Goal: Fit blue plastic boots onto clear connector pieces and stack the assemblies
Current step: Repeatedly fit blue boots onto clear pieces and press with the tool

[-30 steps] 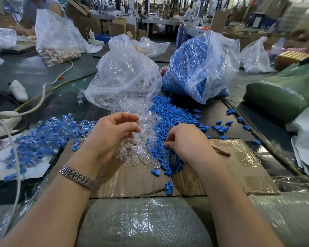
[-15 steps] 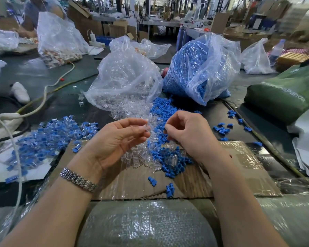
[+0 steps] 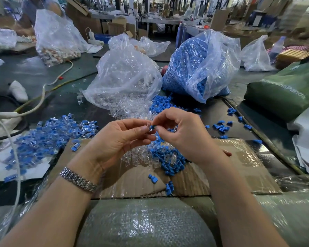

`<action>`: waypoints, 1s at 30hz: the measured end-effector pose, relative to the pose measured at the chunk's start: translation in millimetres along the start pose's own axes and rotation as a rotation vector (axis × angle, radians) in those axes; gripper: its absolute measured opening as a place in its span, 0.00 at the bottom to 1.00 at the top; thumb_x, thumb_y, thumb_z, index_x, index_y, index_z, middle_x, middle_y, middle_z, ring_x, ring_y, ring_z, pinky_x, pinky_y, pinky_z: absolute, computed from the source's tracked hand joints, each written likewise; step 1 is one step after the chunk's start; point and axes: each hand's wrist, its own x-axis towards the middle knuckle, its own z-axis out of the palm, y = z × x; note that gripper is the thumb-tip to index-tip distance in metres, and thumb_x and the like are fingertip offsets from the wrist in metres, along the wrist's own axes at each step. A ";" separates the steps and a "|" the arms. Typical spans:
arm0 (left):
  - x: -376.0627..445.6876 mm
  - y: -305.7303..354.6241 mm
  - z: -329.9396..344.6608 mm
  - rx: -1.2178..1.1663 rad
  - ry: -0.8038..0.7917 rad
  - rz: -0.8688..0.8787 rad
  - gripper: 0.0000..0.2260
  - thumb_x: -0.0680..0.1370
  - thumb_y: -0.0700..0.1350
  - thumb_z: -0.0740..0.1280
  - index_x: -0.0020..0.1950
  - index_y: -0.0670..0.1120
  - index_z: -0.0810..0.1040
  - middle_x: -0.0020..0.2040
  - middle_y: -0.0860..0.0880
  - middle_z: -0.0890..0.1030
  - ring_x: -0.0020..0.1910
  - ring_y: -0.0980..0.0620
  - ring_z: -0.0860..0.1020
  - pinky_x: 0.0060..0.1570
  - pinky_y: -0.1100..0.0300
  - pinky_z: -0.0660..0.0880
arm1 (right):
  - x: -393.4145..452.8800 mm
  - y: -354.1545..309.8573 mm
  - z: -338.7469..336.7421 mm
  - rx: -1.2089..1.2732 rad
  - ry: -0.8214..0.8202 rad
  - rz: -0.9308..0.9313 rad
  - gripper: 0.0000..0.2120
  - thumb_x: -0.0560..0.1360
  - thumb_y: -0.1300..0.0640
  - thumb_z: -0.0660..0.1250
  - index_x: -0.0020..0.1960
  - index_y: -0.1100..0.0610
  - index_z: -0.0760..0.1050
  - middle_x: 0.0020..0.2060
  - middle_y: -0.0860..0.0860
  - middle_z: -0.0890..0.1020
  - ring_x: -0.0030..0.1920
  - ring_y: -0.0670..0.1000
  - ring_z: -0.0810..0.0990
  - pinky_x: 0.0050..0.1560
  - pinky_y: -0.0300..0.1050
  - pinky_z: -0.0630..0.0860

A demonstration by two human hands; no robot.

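Blue boot [image 3: 151, 127], small, is pinched at the fingertips of the right hand [image 3: 184, 136], which meets the left hand [image 3: 118, 141] above the middle of the cardboard sheet [image 3: 239, 166]. Left thumb and forefinger pinch a clear connector piece [image 3: 147, 126], touching the boot; whether the two are fully seated cannot be told, fingers cover the joint. Below the hands lies a mixed heap: loose clear pieces [image 3: 139, 157] on the left, loose blue boots [image 3: 169, 163] on the right, partly hidden by both hands. Far of the heap, a clear-parts bag [image 3: 123, 79] lies open toward the sheet, with a bag of blue boots [image 3: 200, 65] just beside it on the right. Left of the sheet, finished assemblies [image 3: 48, 132] are piled on white paper [image 3: 34, 168]. A white cable [image 3: 14, 157] crosses that pile's near edge. A green bag [image 3: 284, 90] sits at far right. Scattered boots [image 3: 221, 127] lie on the dark table right of the hands. A metal bracelet [image 3: 78, 180] circles the left wrist.
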 end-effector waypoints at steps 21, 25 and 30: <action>-2.3 -0.5 -0.2 0.077 0.022 0.087 0.11 0.71 0.36 0.74 0.53 0.40 0.86 0.53 0.35 0.85 0.50 0.41 0.86 0.48 0.59 0.82 | 0.6 28.7 -31.0 -0.492 -0.029 0.500 0.16 0.77 0.46 0.71 0.60 0.54 0.75 0.57 0.52 0.77 0.55 0.52 0.77 0.57 0.48 0.75; -0.4 0.7 -0.5 -0.010 0.058 0.067 0.09 0.71 0.34 0.73 0.50 0.38 0.86 0.53 0.34 0.84 0.49 0.41 0.86 0.46 0.59 0.82 | -3.0 42.1 -37.2 -0.618 -0.213 0.760 0.25 0.74 0.37 0.72 0.39 0.59 0.73 0.39 0.56 0.76 0.39 0.55 0.75 0.34 0.46 0.67; -0.2 1.4 -2.7 -0.060 0.104 0.073 0.08 0.70 0.35 0.73 0.49 0.38 0.85 0.53 0.34 0.85 0.49 0.42 0.86 0.45 0.59 0.83 | -2.9 39.2 -33.2 -0.669 -0.285 0.723 0.19 0.71 0.42 0.75 0.40 0.57 0.74 0.43 0.57 0.79 0.47 0.58 0.77 0.38 0.46 0.69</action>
